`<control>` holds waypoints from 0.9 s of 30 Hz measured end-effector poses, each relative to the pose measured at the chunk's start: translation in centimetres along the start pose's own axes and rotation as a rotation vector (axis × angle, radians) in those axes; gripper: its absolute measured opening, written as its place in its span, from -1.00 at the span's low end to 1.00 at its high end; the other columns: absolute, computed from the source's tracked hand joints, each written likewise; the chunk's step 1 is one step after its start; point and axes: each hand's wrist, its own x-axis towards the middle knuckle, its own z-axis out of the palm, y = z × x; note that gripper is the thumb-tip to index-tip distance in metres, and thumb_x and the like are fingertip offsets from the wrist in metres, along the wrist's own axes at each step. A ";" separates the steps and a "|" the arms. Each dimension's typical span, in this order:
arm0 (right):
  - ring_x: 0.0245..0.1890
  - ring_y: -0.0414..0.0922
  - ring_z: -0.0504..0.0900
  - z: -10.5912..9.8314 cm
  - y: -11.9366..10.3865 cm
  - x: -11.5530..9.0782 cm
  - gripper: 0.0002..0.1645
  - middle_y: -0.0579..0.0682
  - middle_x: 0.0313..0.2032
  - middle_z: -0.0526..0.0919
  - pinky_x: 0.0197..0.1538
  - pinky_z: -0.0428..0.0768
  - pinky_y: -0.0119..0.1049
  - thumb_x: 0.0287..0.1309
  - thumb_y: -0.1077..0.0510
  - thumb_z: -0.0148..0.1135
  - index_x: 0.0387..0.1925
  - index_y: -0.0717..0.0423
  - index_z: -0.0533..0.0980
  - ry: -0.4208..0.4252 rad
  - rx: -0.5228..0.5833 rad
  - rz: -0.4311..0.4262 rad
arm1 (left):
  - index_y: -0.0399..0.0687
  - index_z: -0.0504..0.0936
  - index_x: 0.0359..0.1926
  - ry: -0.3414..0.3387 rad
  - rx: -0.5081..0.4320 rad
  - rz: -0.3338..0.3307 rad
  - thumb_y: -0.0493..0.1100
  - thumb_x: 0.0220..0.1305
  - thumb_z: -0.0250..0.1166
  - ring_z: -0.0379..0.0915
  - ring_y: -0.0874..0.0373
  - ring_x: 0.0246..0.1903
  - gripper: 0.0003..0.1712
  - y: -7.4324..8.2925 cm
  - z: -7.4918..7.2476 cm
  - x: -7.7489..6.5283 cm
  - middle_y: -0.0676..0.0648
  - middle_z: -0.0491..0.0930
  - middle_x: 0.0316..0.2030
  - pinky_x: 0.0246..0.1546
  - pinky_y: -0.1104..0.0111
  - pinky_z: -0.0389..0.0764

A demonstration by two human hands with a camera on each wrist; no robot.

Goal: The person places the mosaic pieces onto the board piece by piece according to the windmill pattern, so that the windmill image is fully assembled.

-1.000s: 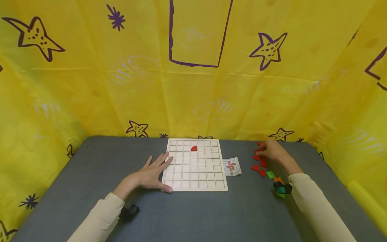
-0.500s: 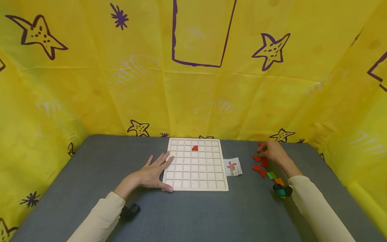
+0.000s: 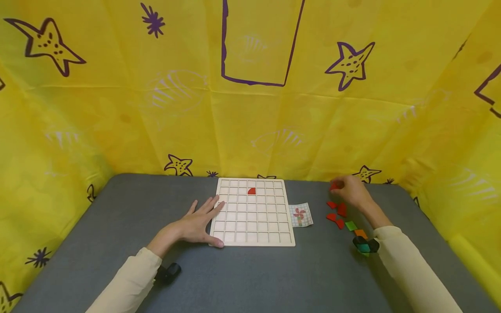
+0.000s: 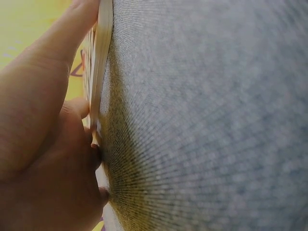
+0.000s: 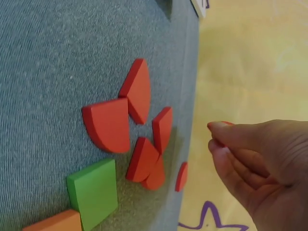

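My left hand (image 3: 193,226) lies with fingers spread over the left edge of a pale gridded board (image 3: 250,224); the thumb rests at its near left corner. A red quarter-round tile (image 3: 252,191) sits in one of the board's upper squares. To the right, my right hand (image 3: 354,191) pinches a small red tile (image 5: 211,126) between thumb and fingertips, raised over the table's back edge; most of that tile is hidden by the fingers. Several red tiles (image 5: 108,125) lie loose on the table below this hand. In the left wrist view, fingers run along the board's side (image 4: 102,53).
A small card (image 3: 300,215) with a red flower pattern on a grid lies against the board's right side. Green (image 3: 351,226) and orange tiles (image 3: 361,234) lie near the right wrist, partly behind its black strap. A yellow printed cloth (image 3: 250,113) hangs behind the grey table.
My right hand has lifted slightly up and away from the red tiles, holding one of them. The left hand and the board stay in place.
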 end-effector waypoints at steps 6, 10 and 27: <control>-0.10 0.25 0.65 0.3 -0.7 0.1 -0.63 0.34 -0.09 0.67 -0.07 0.60 0.11 0.27 0.30 0.23 0.06 0.44 0.55 0.014 0.033 -0.005 | -0.14 -0.08 0.55 -0.002 -0.006 -0.007 0.42 -0.07 0.42 -0.39 -0.20 0.51 0.38 0.1 0.0 0.0 -0.24 -0.28 0.54 0.35 -0.24 -0.42; -0.06 0.26 0.63 0.4 -1.2 0.4 -0.62 0.35 -0.06 0.66 -0.04 0.58 0.12 0.35 0.30 0.13 0.12 0.46 0.51 0.010 0.044 -0.028 | -0.14 -0.08 0.55 -0.003 -0.009 -0.017 0.42 -0.07 0.42 -0.40 -0.19 0.51 0.38 0.1 -0.1 -0.1 -0.23 -0.28 0.54 0.36 -0.23 -0.42; -0.08 0.21 0.65 0.8 -3.8 1.6 -0.71 0.27 -0.14 0.71 -0.07 0.61 0.08 0.28 0.26 0.25 -0.04 0.39 0.63 0.051 0.118 -0.033 | -0.15 -0.08 0.55 -0.001 -0.001 -0.005 0.42 -0.06 0.42 -0.38 -0.20 0.51 0.38 0.2 -0.2 -0.1 -0.24 -0.28 0.54 0.36 -0.24 -0.41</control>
